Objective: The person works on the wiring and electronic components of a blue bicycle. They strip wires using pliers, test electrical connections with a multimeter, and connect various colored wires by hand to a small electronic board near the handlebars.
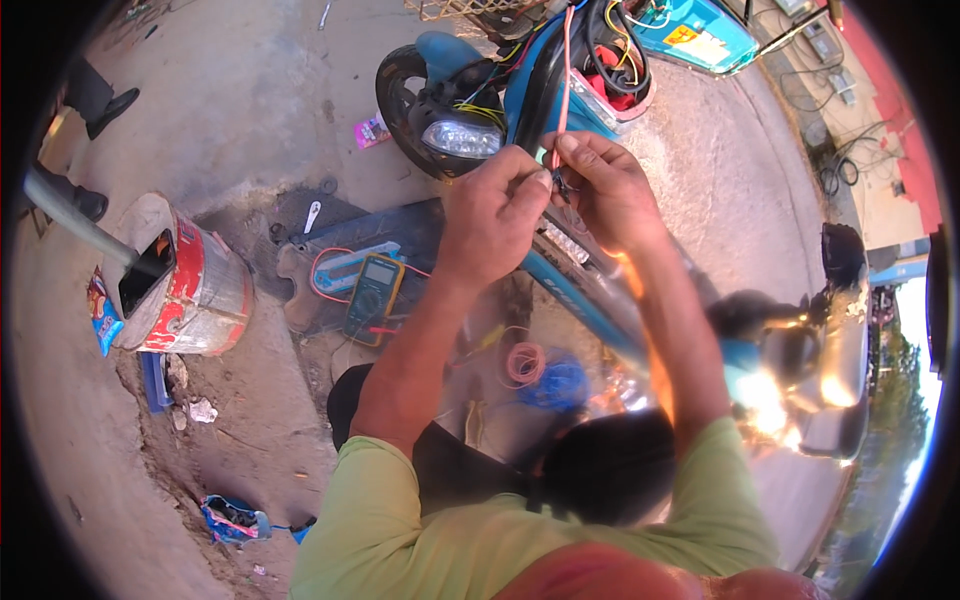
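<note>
Currently, two bare hands are meeting fingertip to fingertip near the clear glossy headlamp point(463, 137) of a blue two-wheeled vehicle point(445, 57) with exposed wiring. The left hand point(500, 210) is keeping a narrow grip, apparently pinching a small dark piece point(562, 184); fingers are partly hiding it, so its exact kind is impossible to tell. The right hand point(607, 190) is holding a thin pink wire point(567, 70) between thumb and finger, its grip equally narrow, and the wire is running upward from there past the vehicle's front. The step in hand is seemingly fine work on the wire at the dark piece. Judging from this, the next move is calling for a steady right pinch and small, careful left-finger adjustments. Below the hands, a yellow-edged, dark-faced multimeter point(376, 290) is lying on the left, while a round pink wire coil point(525, 364) is resting just beside a tangled blue wire bundle point(556, 385).
</note>
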`<state>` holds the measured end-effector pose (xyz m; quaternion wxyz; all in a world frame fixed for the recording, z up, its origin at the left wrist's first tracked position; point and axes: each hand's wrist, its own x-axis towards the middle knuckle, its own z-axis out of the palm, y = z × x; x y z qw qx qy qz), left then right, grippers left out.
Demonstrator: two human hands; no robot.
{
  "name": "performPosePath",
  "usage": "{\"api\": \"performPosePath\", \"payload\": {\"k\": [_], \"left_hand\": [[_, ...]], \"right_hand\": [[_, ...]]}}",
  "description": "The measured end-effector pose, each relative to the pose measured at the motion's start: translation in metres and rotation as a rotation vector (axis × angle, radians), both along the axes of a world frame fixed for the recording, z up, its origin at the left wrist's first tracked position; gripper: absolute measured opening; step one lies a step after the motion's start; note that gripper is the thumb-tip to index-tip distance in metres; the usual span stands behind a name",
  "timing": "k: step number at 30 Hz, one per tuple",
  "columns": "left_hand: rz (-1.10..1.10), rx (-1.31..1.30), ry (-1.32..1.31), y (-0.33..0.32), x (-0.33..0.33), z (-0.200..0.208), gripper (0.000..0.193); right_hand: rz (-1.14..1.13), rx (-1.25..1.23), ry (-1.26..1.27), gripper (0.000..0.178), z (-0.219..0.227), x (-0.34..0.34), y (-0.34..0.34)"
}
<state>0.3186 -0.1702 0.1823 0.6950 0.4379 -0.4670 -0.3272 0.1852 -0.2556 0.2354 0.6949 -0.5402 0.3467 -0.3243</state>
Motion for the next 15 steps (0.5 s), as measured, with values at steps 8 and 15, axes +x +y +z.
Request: {"api": "performPosePath", "payload": {"k": [8, 15], "left_hand": [[-0.067, 0.116, 0.136, -0.016, 0.024, 0.001, 0.028], [-0.643, 0.048, 0.742, -0.058, -0.006, -0.011, 0.032]], "right_hand": [[0.01, -0.054, 0.221, 0.033, -0.007, -0.017, 0.027], [-0.137, 0.137, -0.054, 0.036, -0.039, -0.028, 0.058]]}}
